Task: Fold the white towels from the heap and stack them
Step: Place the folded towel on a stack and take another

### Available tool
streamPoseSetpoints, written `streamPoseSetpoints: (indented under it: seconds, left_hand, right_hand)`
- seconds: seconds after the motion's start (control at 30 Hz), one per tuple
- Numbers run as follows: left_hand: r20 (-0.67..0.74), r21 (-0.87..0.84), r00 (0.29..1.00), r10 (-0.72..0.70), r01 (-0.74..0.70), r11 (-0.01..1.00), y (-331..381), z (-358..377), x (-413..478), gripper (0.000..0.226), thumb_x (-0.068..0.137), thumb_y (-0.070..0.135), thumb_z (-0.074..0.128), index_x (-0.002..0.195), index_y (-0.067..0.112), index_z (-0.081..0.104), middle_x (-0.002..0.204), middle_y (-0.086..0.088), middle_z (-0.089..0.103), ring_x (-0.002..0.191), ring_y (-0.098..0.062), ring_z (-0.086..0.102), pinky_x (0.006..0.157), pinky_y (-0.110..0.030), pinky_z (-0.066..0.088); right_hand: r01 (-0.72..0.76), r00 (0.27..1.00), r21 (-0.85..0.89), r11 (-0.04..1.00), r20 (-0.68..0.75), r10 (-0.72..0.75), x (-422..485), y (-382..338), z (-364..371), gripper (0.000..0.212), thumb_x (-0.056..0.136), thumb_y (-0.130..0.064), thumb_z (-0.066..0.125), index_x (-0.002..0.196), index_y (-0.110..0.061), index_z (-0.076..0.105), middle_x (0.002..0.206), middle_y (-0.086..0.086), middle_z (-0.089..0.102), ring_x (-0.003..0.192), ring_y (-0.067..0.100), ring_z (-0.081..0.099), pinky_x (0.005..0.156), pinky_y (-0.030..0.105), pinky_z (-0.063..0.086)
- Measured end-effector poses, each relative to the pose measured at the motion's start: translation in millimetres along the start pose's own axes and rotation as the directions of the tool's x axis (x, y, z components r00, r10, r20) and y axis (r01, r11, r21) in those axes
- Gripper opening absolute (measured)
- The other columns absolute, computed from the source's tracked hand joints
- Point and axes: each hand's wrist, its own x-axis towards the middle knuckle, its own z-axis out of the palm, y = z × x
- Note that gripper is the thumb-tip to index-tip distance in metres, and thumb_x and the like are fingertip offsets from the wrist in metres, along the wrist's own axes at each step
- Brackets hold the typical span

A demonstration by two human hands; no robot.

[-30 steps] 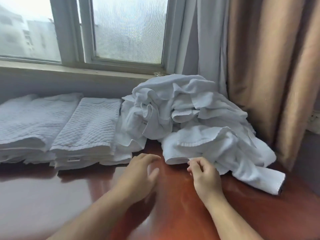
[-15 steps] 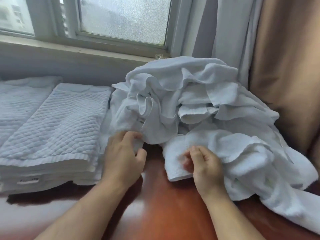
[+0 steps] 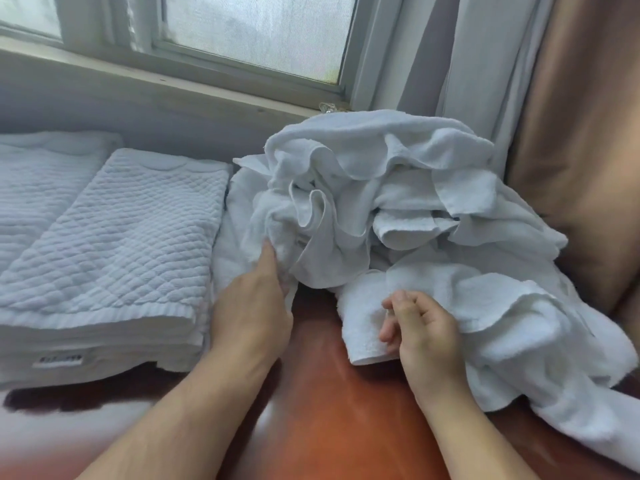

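Now both hands at the towel heap [image 3: 381, 188] on the table [image 3: 329, 427]
The right hand [image 3: 426, 334] pinches the near edge of the front towel [image 3: 367, 306]; the left hand [image 3: 252, 306] has fingers [image 3: 268, 252] buried in the heap's left folds, grip hidden

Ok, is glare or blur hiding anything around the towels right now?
Head view: daylight glare whitens the glossy red-brown table at lower left; wide-angle distortion bows the white window frame; the crumpled white towel heap looks slightly soft, but its folds are readable.

A crumpled heap of white towels [image 3: 408, 216] lies far right on the table; folded quilted stacks [image 3: 114, 258] sit just left, edges squared.
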Motion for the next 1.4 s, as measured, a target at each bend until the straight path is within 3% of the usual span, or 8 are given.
streamPoseSetpoints:
  seconds: [0.27,0.5,0.67,0.9,1.07,1.2,1.33,1.4]
  left_hand:
    - [0.208,-0.504,0.967,0.150,-0.026,0.863,16,3,-2,0.025,0.098,0.015,0.058,0.117,0.024,0.072,0.088,0.019,0.069,0.079,0.008,0.059,0.081,-0.012,0.046]
    - [0.221,-0.585,0.952,0.212,-0.045,0.809,15,22,-14,0.044,0.094,0.011,0.058,0.135,0.027,0.057,0.106,0.008,0.059,0.073,0.000,0.055,0.076,-0.012,0.042]
    - [0.175,-0.571,0.960,0.217,-0.081,0.817,12,23,-15,0.061,0.088,0.014,0.059,0.142,0.039,0.046,0.112,0.012,0.053,0.082,-0.003,0.055,0.083,-0.014,0.042]
    - [0.223,-0.525,0.940,0.257,-0.106,0.844,10,21,-17,0.070,0.091,0.019,0.058,0.154,0.036,0.033,0.119,0.009,0.050,0.116,-0.008,0.048,0.106,-0.020,0.035]
    - [0.175,-0.591,0.949,0.262,-0.111,0.799,11,22,-15,0.051,0.102,0.026,0.048,0.151,0.032,0.040,0.121,0.010,0.057,0.120,0.000,0.043,0.107,-0.011,0.029]
    - [0.199,-0.748,0.952,0.234,-0.007,0.664,14,19,-14,0.045,0.098,0.051,0.032,0.134,0.039,0.054,0.132,0.029,0.052,0.130,0.011,0.040,0.112,-0.023,0.032]
    - [0.294,-0.896,0.940,0.172,0.208,0.392,17,14,-13,0.053,0.097,0.066,0.032,0.128,0.036,0.063,0.111,0.027,0.067,0.110,0.011,0.057,0.088,-0.007,0.047]
    - [0.331,-0.897,0.931,0.156,0.259,0.358,17,12,-12,0.058,0.089,0.072,0.031,0.128,0.044,0.064,0.113,0.030,0.068,0.105,0.014,0.060,0.077,-0.003,0.047]
  right_hand:
    - [-0.004,0.999,0.091,0.996,-0.032,0.007,1,3,4,0.030,0.092,-0.043,0.047,0.076,-0.028,0.068,0.056,0.004,0.058,0.054,0.011,0.055,0.050,0.022,0.047]
    - [-0.147,0.989,0.146,0.978,-0.003,0.149,7,-3,0,0.030,0.100,-0.030,0.053,0.083,-0.011,0.068,0.057,0.007,0.061,0.049,0.013,0.054,0.044,0.021,0.044]
    - [-0.114,0.987,0.067,0.991,-0.103,0.120,42,-50,-11,0.037,0.086,-0.055,0.065,0.072,-0.022,0.073,0.060,0.001,0.069,0.049,0.011,0.061,0.046,0.023,0.046]
    - [-0.376,0.924,0.017,0.926,-0.068,0.377,107,-56,-1,0.048,0.088,-0.057,0.069,0.089,-0.010,0.066,0.078,0.009,0.070,0.066,0.021,0.064,0.053,0.029,0.052]
    - [-0.172,0.982,-0.086,0.981,-0.090,0.165,86,-51,-3,0.023,0.082,-0.031,0.058,0.061,-0.024,0.052,0.060,-0.002,0.046,0.062,0.015,0.044,0.060,0.037,0.038]
    - [0.077,0.972,0.234,0.969,0.197,-0.125,38,-64,-7,0.033,0.078,-0.031,0.058,0.050,-0.026,0.041,0.054,-0.004,0.035,0.056,0.011,0.033,0.055,0.026,0.034]
    - [-0.075,0.925,0.478,0.875,0.361,-0.118,7,-50,-21,0.038,0.073,-0.021,0.060,0.056,0.007,0.041,0.057,0.023,0.034,0.068,0.033,0.037,0.076,0.033,0.047]
    - [-0.164,0.922,0.502,0.849,0.384,-0.049,-3,-39,-28,0.045,0.066,-0.021,0.070,0.053,0.002,0.033,0.054,0.019,0.028,0.061,0.038,0.032,0.079,0.044,0.044]
